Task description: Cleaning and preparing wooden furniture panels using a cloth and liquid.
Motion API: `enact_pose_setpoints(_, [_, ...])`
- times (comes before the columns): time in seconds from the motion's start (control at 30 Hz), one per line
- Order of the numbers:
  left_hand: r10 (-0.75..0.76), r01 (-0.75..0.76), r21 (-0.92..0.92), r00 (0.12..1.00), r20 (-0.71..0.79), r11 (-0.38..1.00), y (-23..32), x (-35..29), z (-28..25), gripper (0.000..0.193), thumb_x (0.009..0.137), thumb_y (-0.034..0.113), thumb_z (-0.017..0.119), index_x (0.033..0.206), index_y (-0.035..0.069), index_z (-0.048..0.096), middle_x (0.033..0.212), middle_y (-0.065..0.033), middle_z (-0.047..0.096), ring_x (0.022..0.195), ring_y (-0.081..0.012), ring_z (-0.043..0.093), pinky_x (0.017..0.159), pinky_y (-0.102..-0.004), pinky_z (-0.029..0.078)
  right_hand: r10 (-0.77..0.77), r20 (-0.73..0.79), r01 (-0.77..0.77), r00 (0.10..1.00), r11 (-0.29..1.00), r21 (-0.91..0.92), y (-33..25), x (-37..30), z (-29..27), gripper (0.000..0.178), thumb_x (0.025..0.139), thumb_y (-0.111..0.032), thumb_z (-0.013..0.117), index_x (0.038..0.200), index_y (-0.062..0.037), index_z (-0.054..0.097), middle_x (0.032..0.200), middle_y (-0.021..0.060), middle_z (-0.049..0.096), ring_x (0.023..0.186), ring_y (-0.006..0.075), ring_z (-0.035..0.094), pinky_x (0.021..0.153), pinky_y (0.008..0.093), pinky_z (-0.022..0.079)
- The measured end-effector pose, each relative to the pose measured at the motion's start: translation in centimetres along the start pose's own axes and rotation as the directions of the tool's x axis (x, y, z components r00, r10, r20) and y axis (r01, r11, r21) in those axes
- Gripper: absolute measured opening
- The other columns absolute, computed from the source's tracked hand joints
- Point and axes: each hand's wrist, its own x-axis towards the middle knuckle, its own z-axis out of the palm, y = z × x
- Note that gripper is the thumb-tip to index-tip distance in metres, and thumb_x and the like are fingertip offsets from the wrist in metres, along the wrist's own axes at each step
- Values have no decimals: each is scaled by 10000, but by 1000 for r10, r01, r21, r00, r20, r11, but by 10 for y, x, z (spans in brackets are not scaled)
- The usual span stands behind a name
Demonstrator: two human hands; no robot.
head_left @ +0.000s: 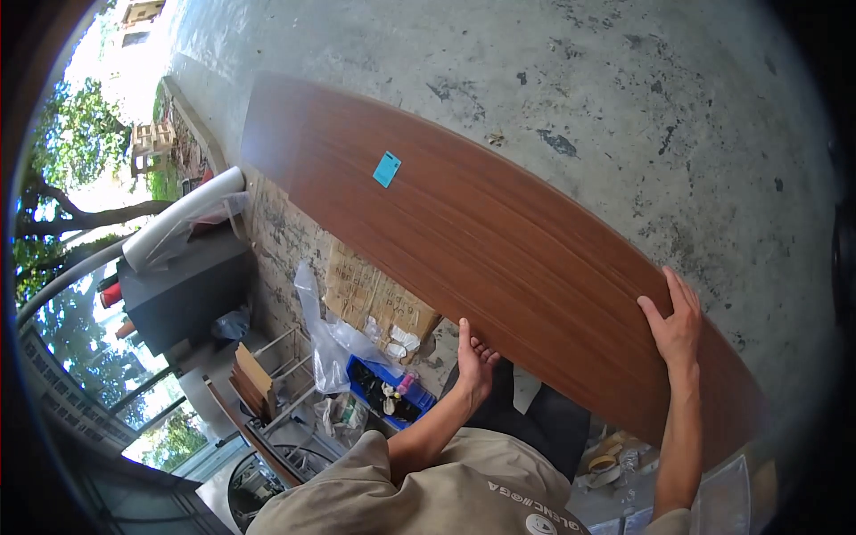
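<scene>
Fingers of the right hand, in the head view, lay extended across the far edge of the brown wood-grain board, the thumb spread apart on its face; whether the fingertips hooked beneath that edge could not be told. Fingers of the left hand were half curled at the board's near edge, the thumb raised and apart; contact there was uncertain. The board lay obliquely over the concrete floor, its left end toward the floor's left edge; its support was hidden. As to progress, the board appeared whole, with a blue card on its face toward the left end; how much handling was left could not be judged. The right forearm rose steeply, wrist nearly straight; the left forearm slanted inward, its hand near the board's middle.
</scene>
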Motion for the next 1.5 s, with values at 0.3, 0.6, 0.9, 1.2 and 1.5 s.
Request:
enact_pose_setpoints(0.3, [108,-111,-73,993,-38,991,-6,-6,32,795,901,830,544,1287,136,593,904,48,542,767,-91,459,685,-297,383,-82,-10,81,997,993,-80,9,3,-1,633,886,-260,802,1414,15,586,1434,215,613,1336,391,561,1156,491,394])
enact_pose_setpoints(0.6, [225,-224,-246,974,-25,943,-5,-16,39,907,991,773,409,1624,132,301,1665,-61,358,1516,-286,343,1244,-453,284,-71,-95,63,993,995,-78,-6,4,5,619,831,-333,847,1316,-19,623,1415,171,572,1287,377,530,1106,484,404])
enact_pose_setpoints(0.9, [186,-204,-314,979,-85,927,-21,-5,24,840,1014,761,314,1586,151,392,1616,-62,443,1459,-324,427,1211,-483,350,-83,-81,76,993,993,-95,-7,-13,16,645,834,-379,841,1278,-15,545,1309,165,540,1206,372,513,1034,490,426])
enact_pose_setpoints(1.2, [128,-73,-395,985,114,916,-20,-9,4,853,969,799,387,1562,188,440,1601,-47,462,1453,-313,428,1193,-505,365,-3,40,7,999,993,-115,-15,-13,9,688,838,-407,841,1257,21,503,1309,183,511,1225,375,494,1047,492,426])
enact_pose_setpoints(1.5, [-46,304,-371,824,565,878,2,-10,-47,759,904,584,742,1513,187,522,1528,-35,560,1415,-290,498,1185,-525,377,10,77,-6,997,998,-56,-23,-24,20,681,837,-408,846,1292,-13,529,1310,179,512,1234,381,500,1044,486,452])
